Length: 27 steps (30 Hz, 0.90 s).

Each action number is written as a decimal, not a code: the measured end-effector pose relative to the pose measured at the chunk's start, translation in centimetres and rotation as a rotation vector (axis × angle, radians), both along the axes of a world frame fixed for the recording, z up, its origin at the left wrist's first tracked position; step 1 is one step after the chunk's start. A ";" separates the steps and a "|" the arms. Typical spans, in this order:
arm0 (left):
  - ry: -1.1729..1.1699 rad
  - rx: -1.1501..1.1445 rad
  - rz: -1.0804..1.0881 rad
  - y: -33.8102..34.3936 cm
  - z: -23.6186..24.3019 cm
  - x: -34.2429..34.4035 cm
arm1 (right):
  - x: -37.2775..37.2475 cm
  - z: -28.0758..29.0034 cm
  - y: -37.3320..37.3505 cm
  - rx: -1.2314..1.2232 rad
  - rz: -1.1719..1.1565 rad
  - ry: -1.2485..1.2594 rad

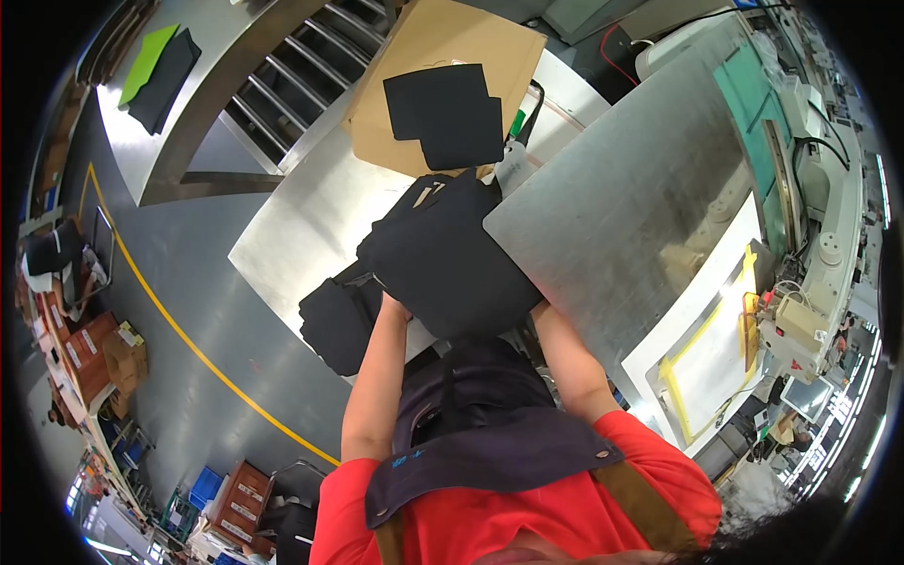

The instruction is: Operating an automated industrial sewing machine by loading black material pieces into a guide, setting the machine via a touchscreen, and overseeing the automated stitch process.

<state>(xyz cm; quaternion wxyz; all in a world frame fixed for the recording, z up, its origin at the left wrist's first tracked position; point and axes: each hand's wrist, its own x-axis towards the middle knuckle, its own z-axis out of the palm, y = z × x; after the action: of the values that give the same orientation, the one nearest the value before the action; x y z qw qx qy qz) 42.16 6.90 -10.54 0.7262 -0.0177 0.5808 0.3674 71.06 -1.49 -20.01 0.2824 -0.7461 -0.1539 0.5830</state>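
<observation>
A large black flat panel, which looks like fabric, lies in front of my body on top of other black pieces. Its left edge is gripped by my left hand, with the fingers out of sight beneath it. At the near right corner my right hand holds the same panel, and most of that hand is covered too. Left of it sits a smaller stack of black pieces. Farther away, one notched black panel rests on a brown cardboard sheet.
A bare metal tabletop rises at the right, beside a sewing machine and a yellow-taped white template. Metal rollers stand at the far left. Green and black pieces lie on another table.
</observation>
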 end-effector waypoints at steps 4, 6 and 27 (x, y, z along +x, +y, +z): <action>-0.004 0.003 -0.004 1.3 1.1 -1.0 | -0.5 -0.2 1.0 0.029 0.087 -0.081; -0.008 0.015 -0.029 0.4 2.1 -0.4 | -0.9 0.2 0.7 0.051 0.106 -0.125; 0.457 0.296 -0.993 -13.2 9.2 -9.2 | -0.5 3.6 -31.3 -0.557 0.221 -0.709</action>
<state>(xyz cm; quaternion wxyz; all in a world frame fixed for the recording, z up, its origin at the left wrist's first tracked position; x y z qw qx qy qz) 32.92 -6.27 -1.29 0.6623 0.4397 0.6042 0.0539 70.56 -32.75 -16.36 -0.0626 -0.9259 -0.1573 0.3377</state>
